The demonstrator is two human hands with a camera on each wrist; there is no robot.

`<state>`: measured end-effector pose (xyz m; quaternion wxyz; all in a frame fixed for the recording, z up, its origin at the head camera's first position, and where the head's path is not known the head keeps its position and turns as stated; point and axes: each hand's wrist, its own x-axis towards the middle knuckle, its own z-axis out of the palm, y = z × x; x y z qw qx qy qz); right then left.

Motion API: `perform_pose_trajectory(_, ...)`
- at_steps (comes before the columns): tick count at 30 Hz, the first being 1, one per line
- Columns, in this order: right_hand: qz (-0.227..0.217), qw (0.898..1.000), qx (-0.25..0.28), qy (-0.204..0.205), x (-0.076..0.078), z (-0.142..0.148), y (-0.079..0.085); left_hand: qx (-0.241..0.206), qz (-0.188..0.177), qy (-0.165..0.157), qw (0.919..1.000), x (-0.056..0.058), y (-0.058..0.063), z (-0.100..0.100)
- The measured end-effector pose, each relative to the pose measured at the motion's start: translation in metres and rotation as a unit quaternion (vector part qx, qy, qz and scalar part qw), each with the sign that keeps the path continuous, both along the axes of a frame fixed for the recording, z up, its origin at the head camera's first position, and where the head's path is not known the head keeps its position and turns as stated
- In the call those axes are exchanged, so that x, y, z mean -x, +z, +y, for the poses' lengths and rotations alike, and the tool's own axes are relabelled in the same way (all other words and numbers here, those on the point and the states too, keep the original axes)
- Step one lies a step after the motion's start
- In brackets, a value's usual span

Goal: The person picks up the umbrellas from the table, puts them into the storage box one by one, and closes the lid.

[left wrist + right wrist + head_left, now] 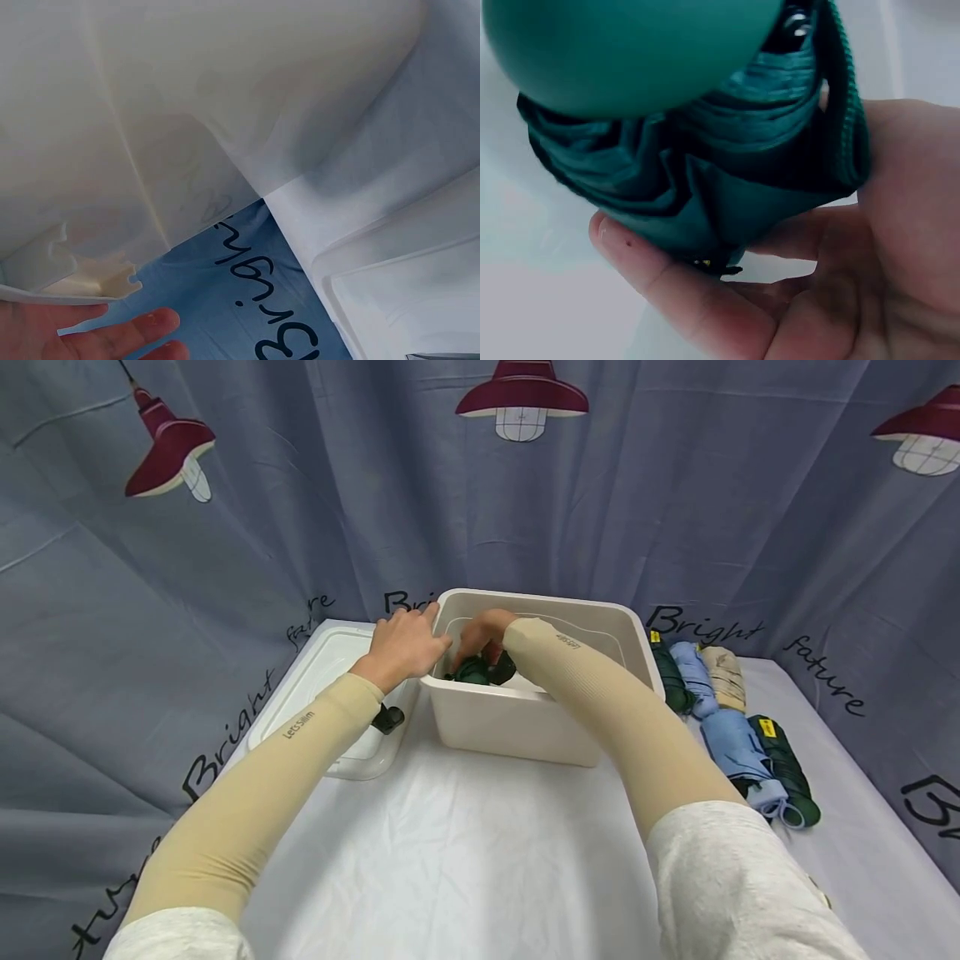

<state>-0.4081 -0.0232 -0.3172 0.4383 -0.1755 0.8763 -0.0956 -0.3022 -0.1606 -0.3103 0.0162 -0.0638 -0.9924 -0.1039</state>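
Inside the white storage bin [517,718], my right hand [486,628] holds a folded dark green umbrella [472,671] near the bin's left end. The right wrist view shows its rounded green handle end [630,52] and pleated cloth [727,157], with the fingers curved beneath and around it. My left hand [408,646] is at the bin's left rim, its fingers mostly straight. In the left wrist view those fingers [127,334] lie just below the bin's moulded edge [75,292]. Part of the bin floor is hidden by my right forearm.
Left of the bin lies its white lid [315,647], with a black object [387,719] on it, partly behind my left arm. Several folded umbrellas lie at the right, among them a beige one [723,677], a blue one [729,743] and a green one [787,768]. A grey curtain [360,485] hangs behind.
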Motion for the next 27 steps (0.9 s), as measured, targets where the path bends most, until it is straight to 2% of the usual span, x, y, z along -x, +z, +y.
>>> perform_pose_trajectory(6,-0.026,0.999,0.017,-0.017,-0.004,-0.003,0.002,0.003,-0.003,-0.003,1.0000,0.001,-0.001,0.001)
perform_pose_trajectory(13,-0.105,0.989,0.072,-0.077,-0.003,-0.009,-0.006,0.001,0.001,-0.001,1.0000,0.001,-0.001,0.000)
perform_pose_trajectory(20,-0.100,0.989,0.071,-0.079,-0.004,-0.009,-0.002,0.004,-0.002,0.002,1.0000,0.001,0.000,0.001)
perform_pose_trajectory(27,-0.083,0.994,0.055,-0.050,-0.008,-0.004,0.004,0.005,-0.005,0.002,1.0000,0.002,-0.001,0.001)
